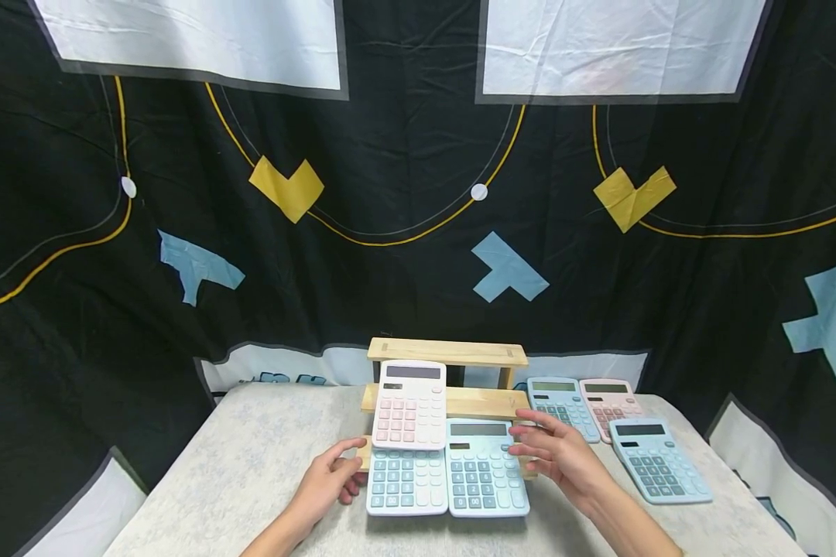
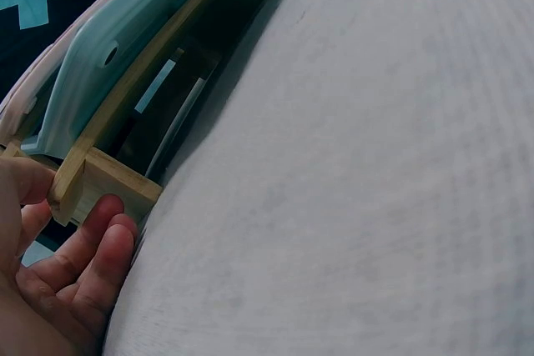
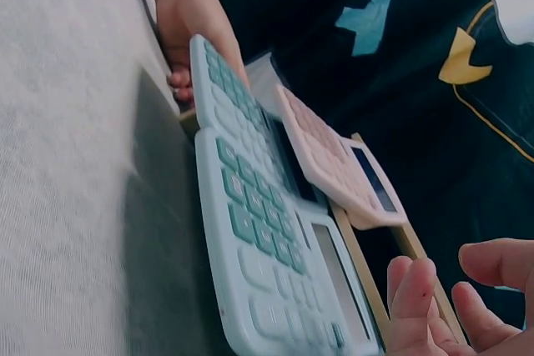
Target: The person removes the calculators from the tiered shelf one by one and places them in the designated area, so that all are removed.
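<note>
A stepped wooden rack (image 1: 491,403) of pale, square-edged slats stands between the two hands. Three calculators of smooth plastic lean on it, each a rounded-corner slab with raised keys and a dark display strip. Low between the hands sit the left blue calculator (image 1: 407,489) and the right blue calculator (image 1: 486,473), side by side, light blue with deeper blue keys. The propped pink calculator (image 1: 410,406), whitish-pink with rosier keys, leans one step higher, farther from the hands, covering the top of the left blue one in the head view.

The left hand (image 1: 329,480) pinches the rack's near left end, thumb and curled fingers about the wood, just beside the left blue calculator. The right hand (image 1: 563,463) has its fingers spread at the right edge of the right blue calculator; whether they touch it, I cannot tell.

Beyond the right hand, on the mottled pale grey surface (image 1: 251,472), lie the rear blue calculator (image 1: 563,408) and the loose pink calculator (image 1: 609,402); to that hand's right is the front blue calculator (image 1: 660,462). Wrinkled black cloth (image 1: 390,298) hangs behind, well past both hands.
</note>
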Demonstrator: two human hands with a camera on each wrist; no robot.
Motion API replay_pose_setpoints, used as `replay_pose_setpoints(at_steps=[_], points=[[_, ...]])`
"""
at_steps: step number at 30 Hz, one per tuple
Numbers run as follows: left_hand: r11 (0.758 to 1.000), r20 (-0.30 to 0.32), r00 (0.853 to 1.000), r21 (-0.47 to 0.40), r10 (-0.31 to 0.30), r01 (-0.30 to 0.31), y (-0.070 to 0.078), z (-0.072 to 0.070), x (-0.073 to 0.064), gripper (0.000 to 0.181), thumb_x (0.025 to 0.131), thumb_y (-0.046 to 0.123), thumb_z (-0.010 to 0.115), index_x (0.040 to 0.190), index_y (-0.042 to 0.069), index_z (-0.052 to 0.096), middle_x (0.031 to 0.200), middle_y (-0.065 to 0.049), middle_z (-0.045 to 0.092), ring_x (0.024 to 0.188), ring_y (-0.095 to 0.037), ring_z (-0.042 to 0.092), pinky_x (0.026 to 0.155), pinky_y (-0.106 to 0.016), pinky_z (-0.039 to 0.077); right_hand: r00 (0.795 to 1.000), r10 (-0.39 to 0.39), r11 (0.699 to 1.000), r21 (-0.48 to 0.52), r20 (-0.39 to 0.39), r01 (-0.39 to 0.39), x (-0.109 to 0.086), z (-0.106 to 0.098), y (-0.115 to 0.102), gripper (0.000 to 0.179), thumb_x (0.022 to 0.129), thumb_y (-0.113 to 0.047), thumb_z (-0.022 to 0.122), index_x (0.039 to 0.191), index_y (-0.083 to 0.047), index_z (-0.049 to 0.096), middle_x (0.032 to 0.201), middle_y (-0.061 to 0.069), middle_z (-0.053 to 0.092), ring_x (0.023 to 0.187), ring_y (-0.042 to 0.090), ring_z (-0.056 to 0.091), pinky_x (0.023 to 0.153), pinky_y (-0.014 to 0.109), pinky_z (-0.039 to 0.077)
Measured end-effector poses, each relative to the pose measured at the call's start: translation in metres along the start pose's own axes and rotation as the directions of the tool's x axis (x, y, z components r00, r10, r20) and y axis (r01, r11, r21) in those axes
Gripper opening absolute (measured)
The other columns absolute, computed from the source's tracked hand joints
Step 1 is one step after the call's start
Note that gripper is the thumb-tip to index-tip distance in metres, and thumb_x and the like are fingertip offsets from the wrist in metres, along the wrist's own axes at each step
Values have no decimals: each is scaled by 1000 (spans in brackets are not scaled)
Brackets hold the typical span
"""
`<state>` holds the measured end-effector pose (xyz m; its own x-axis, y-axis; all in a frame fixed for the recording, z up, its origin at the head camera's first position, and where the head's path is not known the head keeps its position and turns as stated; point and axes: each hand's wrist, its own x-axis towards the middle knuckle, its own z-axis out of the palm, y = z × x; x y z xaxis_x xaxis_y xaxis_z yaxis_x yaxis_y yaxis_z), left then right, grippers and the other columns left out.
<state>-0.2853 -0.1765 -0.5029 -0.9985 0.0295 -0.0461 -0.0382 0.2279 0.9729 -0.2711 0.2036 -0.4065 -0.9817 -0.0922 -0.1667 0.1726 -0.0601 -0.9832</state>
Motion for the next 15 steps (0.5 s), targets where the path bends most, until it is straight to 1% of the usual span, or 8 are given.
replay_pose_setpoints(at_steps=[3,7,11,15], points=[[1000,-7,1000,5,-3,3,-3,0,2,45,100,20,59,143,7,54,85,-7,73,68,-20,62,57,-32,54,1000,6,1000,6,14,-6,2,8,1,57,95,-11,65,148,-4,45,134,20,62,98,24,72,69,25,57],[1000,-11,1000,7,-3,3,-6,1,4,45,100,20,59,143,6,53,84,-7,73,68,-20,62,57,-32,54,999,-2,1000,9,33,2,5,19,3,57,94,-10,65,147,-2,46,132,20,63,95,23,73,68,25,58],[1000,-2,1000,4,5,-5,-4,0,3,46,99,22,61,143,7,54,84,-7,73,67,-20,63,56,-30,54,1000,2,1000,3,32,-2,6,29,4,55,93,-10,67,144,-2,49,129,19,65,94,24,73,69,27,58],[1000,1,1000,3,4,-4,-1,0,0,46,100,24,60,143,9,54,84,-7,73,67,-19,63,56,-30,54,999,6,1000,-6,37,-6,9,37,6,54,93,-10,66,144,-3,50,130,21,64,95,25,73,72,29,58]])
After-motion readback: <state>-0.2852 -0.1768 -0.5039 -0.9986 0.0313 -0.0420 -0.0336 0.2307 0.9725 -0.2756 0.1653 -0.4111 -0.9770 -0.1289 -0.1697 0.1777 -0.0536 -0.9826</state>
